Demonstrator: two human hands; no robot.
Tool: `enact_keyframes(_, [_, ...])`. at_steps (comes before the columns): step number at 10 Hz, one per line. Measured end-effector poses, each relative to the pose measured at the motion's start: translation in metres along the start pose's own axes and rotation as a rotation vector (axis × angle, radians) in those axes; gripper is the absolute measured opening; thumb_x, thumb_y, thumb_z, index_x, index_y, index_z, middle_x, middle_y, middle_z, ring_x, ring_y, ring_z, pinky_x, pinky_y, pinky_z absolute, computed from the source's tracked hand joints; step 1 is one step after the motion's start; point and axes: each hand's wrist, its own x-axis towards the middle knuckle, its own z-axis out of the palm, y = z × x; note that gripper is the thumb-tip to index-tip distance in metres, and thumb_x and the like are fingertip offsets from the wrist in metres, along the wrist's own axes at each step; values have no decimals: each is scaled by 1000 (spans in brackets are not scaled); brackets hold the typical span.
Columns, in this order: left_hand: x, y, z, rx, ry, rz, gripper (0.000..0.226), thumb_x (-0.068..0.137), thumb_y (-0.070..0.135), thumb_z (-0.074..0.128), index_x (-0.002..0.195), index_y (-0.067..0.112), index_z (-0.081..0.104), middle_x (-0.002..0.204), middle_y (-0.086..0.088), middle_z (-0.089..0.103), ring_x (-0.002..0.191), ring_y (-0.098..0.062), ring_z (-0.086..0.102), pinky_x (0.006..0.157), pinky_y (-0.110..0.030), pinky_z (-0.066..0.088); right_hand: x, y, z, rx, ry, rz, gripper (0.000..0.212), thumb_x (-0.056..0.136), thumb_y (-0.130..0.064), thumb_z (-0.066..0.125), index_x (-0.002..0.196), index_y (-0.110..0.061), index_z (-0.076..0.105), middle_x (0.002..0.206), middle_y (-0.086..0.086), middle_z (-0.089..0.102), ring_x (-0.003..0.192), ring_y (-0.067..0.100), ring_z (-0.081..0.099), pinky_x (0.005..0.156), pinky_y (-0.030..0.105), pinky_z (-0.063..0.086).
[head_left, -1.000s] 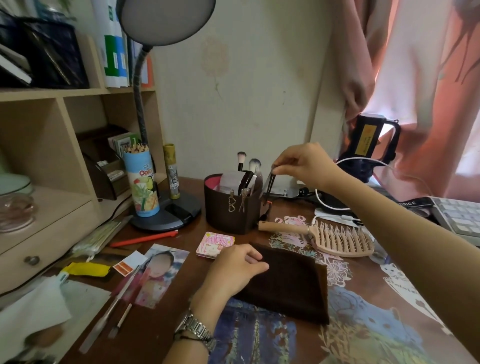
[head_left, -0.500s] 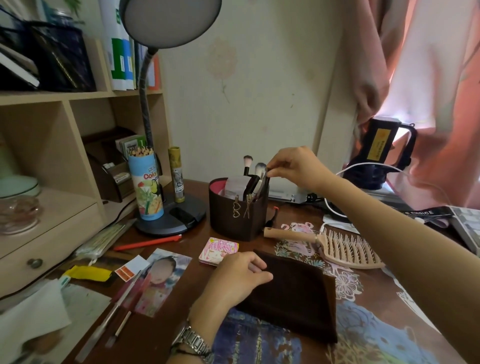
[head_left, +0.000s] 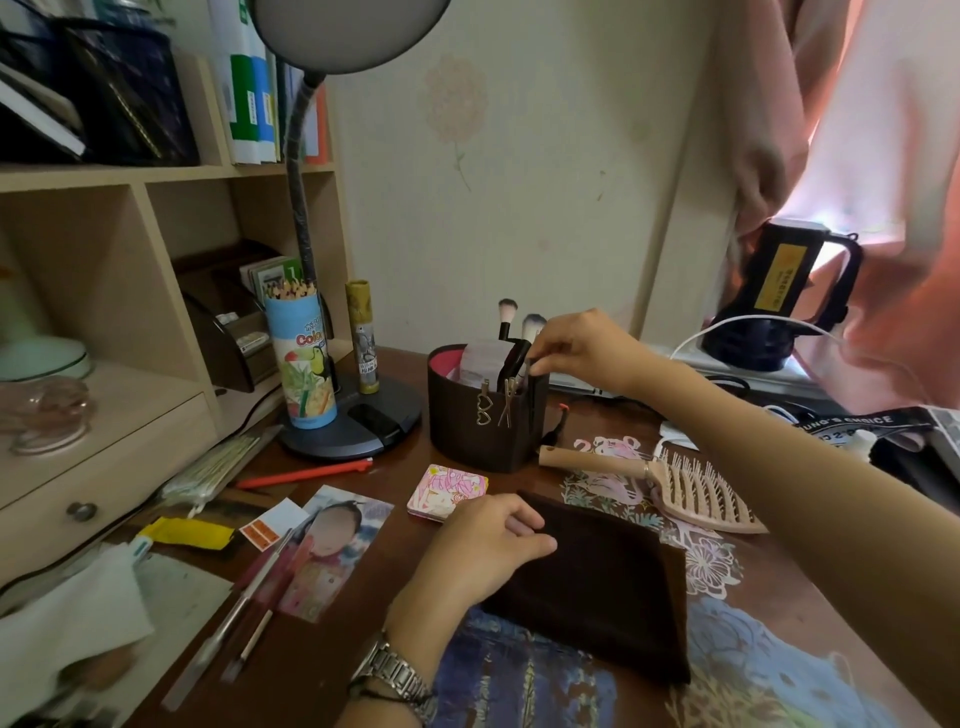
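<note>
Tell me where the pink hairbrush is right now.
In the head view the pink hairbrush lies flat on the desk, right of centre, its handle towards the brown holder, just beyond the dark pouch.

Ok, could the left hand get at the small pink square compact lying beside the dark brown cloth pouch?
Probably yes. The left hand grips the pouch at its left edge, and the compact lies flat just beyond its knuckles, uncovered, with nothing between them. It would have to let go first.

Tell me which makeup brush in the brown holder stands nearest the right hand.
The grey-tipped brush, right beside the right hand and its fingertips; the white-tipped brush stands farther left in the brown holder.
</note>
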Motion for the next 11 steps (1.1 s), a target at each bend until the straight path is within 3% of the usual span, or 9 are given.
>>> enact_keyframes(1, [0, 0, -1, -10, -2, 2, 24, 84, 34, 70, 105, 25, 67, 94, 12, 65, 89, -3, 61, 82, -22, 52, -2, 1, 2, 4, -23, -26, 17, 77, -13, 75, 91, -3, 74, 87, 9, 72, 74, 11, 61, 71, 4, 41])
enact_keyframes(2, [0, 1, -1, -11, -6, 4, 24, 84, 34, 70, 106, 24, 67, 93, 12, 65, 89, -3, 61, 82, -23, 52, -3, 3, 6, -3, -57, -38, 18, 76, -13, 76, 91, -2, 74, 89, 11, 73, 79, 19, 67, 75, 21, 50])
enact_keyframes(4, [-1, 2, -2, -11, -14, -3, 24, 84, 34, 69, 106, 24, 67, 96, 11, 66, 91, -4, 62, 86, -27, 53, -3, 4, 8, 35, -65, -10, 19, 76, -12, 77, 90, -1, 73, 89, 13, 72, 76, 16, 64, 71, 5, 42])
enact_keyframes(5, [-1, 2, -1, -12, -11, -2, 23, 84, 34, 70, 105, 24, 67, 95, 10, 65, 91, -5, 62, 86, -27, 53, -2, 6, 8, 45, -82, -11, 19, 75, -12, 77, 91, -1, 73, 88, 12, 72, 76, 16, 64, 71, 6, 43])
enact_keyframes(7, [0, 1, -1, -14, -7, -6, 22, 84, 34, 70, 104, 26, 67, 94, 12, 65, 89, -3, 62, 82, -23, 52, -2, 6, 6, 39, -128, 7, 24, 76, -13, 77, 97, -2, 73, 92, 14, 71, 81, 23, 67, 75, 30, 53])
enact_keyframes(9, [-1, 1, -1, -10, -9, 10, 23, 84, 32, 71, 104, 23, 67, 91, 12, 64, 89, -6, 62, 83, -26, 53, -1, 6, 5, 29, -174, 80, 23, 79, -17, 74, 100, -7, 71, 94, 7, 70, 79, 11, 61, 67, 7, 42])
enact_keyframes(11, [-2, 5, -1, -6, -12, -5, 25, 84, 32, 70, 106, 22, 67, 94, 10, 65, 91, -8, 63, 88, -31, 54, -2, -3, 3, -15, -274, 158, 28, 82, -23, 71, 107, -15, 63, 90, -3, 63, 81, 12, 58, 67, 13, 41])
